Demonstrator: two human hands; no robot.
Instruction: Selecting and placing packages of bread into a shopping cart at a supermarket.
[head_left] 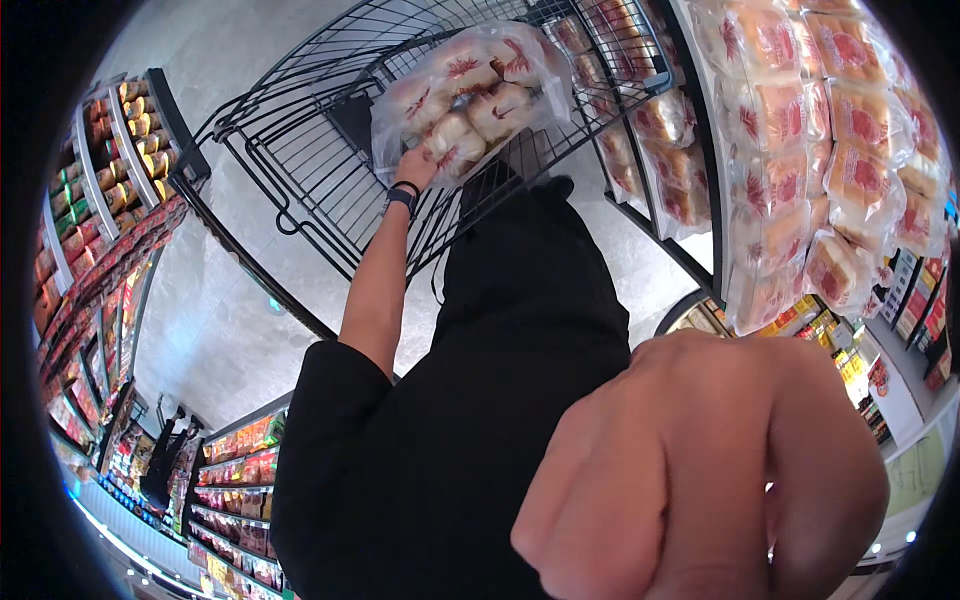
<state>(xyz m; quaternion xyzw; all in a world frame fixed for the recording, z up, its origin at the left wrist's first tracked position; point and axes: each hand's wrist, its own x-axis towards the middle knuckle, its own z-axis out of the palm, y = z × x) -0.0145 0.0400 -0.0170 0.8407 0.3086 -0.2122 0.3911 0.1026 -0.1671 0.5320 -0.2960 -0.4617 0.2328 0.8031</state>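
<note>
A black wire shopping cart stands in front of me, holding a large clear plastic bag of bread rolls whose inner wrappers have red prints. My left hand, with a dark band and a watch at the wrist, reaches into the cart. Its fingers are closed at the bag's near left corner. Very close to the camera, at the lower right, looms my right hand. Its fingers are curled with the knuckles bent; whatever they may hold is hidden.
On the right, a black-edged rack carries rows of packaged bread. Shelves of jars and packets rise on the left, with another product shelf at the lower left. Grey tiled floor lies between them. A dark-clothed person appears farther off.
</note>
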